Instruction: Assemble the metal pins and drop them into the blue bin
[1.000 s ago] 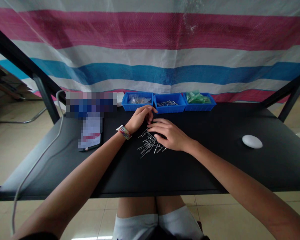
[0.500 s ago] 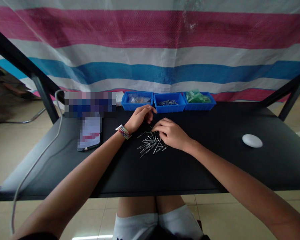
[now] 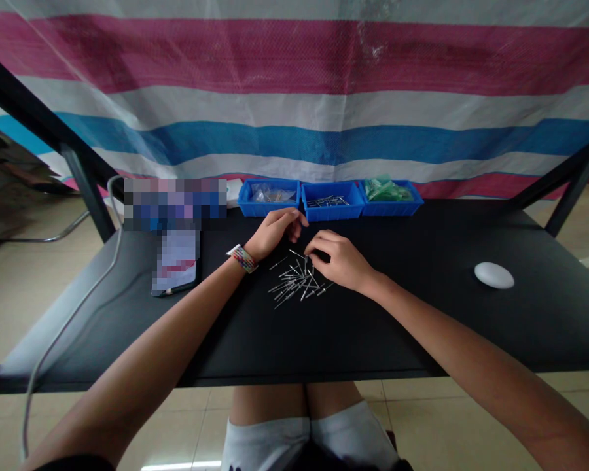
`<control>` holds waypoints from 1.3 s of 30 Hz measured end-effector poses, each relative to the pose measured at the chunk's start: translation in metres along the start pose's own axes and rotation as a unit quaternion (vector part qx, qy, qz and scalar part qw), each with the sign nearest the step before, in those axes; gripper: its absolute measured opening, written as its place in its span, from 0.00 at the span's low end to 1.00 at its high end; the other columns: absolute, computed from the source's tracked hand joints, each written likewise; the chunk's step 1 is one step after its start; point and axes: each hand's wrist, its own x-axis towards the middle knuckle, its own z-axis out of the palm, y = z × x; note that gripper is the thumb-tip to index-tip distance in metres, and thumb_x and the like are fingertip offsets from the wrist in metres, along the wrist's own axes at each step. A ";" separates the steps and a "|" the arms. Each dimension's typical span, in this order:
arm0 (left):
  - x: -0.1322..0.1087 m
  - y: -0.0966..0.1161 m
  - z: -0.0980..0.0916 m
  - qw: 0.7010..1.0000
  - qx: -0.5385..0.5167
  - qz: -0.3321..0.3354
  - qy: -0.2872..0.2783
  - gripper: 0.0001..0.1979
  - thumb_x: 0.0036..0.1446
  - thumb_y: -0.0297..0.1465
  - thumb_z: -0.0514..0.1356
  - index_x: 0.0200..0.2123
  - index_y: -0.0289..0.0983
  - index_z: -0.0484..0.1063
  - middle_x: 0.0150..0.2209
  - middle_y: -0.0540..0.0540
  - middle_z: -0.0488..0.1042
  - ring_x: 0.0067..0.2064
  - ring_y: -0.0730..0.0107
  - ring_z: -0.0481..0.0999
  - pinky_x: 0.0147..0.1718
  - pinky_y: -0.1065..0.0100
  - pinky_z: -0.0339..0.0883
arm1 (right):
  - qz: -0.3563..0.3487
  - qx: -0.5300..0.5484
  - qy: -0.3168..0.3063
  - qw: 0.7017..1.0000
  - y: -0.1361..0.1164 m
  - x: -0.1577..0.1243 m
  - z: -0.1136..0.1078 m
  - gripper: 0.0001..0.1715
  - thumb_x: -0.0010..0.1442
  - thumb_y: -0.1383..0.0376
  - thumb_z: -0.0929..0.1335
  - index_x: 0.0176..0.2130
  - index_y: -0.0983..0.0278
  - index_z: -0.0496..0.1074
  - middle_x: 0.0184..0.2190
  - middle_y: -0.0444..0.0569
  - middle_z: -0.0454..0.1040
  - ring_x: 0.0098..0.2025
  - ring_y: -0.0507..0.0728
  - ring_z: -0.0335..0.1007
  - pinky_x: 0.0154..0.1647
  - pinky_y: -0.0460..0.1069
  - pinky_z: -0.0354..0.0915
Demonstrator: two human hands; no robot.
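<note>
On the black table a loose pile of silvery blind rivets [image 3: 297, 281] lies between my forearms. My right hand [image 3: 340, 261] is at the upper right of the pile, thumb and index finger pinched at the end of one rivet [image 3: 296, 253] that points left. Just behind the pile, my left hand [image 3: 277, 230] rests with its fingers curled inward, close to the front of the middle blue bin [image 3: 334, 213]. Whatever may be inside those curled fingers is hidden. More rivets [image 3: 328, 201] lie in the middle bin.
A left blue bin [image 3: 269, 209] holds clear plastic bags; a right blue bin [image 3: 393, 209] holds green plastic. A phone [image 3: 179, 261], partly blurred out, lies at left near a white cable [image 3: 73, 314]. A white computer mouse [image 3: 493, 275] sits at right. Striped sheeting [image 3: 294, 140] hangs behind.
My right hand has shifted slightly, and more of the pinched rivet now shows to the left of its fingertips. The left hand has barely moved.
</note>
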 end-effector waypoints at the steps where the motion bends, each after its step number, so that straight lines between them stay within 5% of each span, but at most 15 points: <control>1: 0.000 0.000 0.000 1.000 0.000 0.000 -0.001 0.22 0.70 0.48 0.58 0.36 0.34 0.77 0.26 0.48 0.73 0.25 0.72 0.72 0.28 0.71 0.68 | 0.000 -0.001 0.000 1.000 0.000 0.000 0.000 0.13 0.65 0.77 0.69 0.40 0.61 0.80 0.40 0.50 0.78 0.46 0.60 0.75 0.50 0.55 0.72; 12: 0.000 0.001 0.001 1.000 0.012 0.004 -0.004 0.23 0.69 0.48 0.58 0.36 0.33 0.78 0.26 0.47 0.73 0.26 0.72 0.72 0.28 0.72 0.68 | 0.005 -0.039 -0.005 0.999 -0.001 0.001 0.001 0.19 0.64 0.79 0.66 0.38 0.62 0.83 0.39 0.50 0.79 0.46 0.60 0.73 0.52 0.56 0.72; 21: 0.000 0.000 0.000 1.000 0.012 0.007 -0.008 0.23 0.70 0.48 0.58 0.36 0.33 0.78 0.26 0.47 0.73 0.26 0.72 0.72 0.28 0.71 0.68 | 0.058 -0.090 0.024 0.994 -0.002 0.000 0.000 0.06 0.62 0.73 0.71 0.37 0.61 0.76 0.39 0.52 0.77 0.47 0.64 0.70 0.51 0.58 0.70; 28: 0.001 -0.003 -0.001 1.000 0.009 0.005 -0.011 0.23 0.70 0.47 0.58 0.36 0.33 0.78 0.26 0.48 0.73 0.26 0.72 0.72 0.29 0.72 0.68 | 0.072 -0.104 0.025 0.992 0.003 -0.002 0.002 0.07 0.61 0.70 0.72 0.33 0.61 0.71 0.39 0.53 0.74 0.47 0.65 0.69 0.51 0.59 0.68; 39: -0.001 0.002 -0.001 0.999 0.024 0.006 -0.035 0.20 0.67 0.46 0.61 0.35 0.33 0.78 0.27 0.47 0.74 0.28 0.71 0.74 0.30 0.71 0.71 | 0.101 0.029 0.113 0.988 0.011 0.002 0.000 0.07 0.65 0.69 0.71 0.35 0.59 0.70 0.35 0.48 0.77 0.41 0.61 0.75 0.46 0.55 0.69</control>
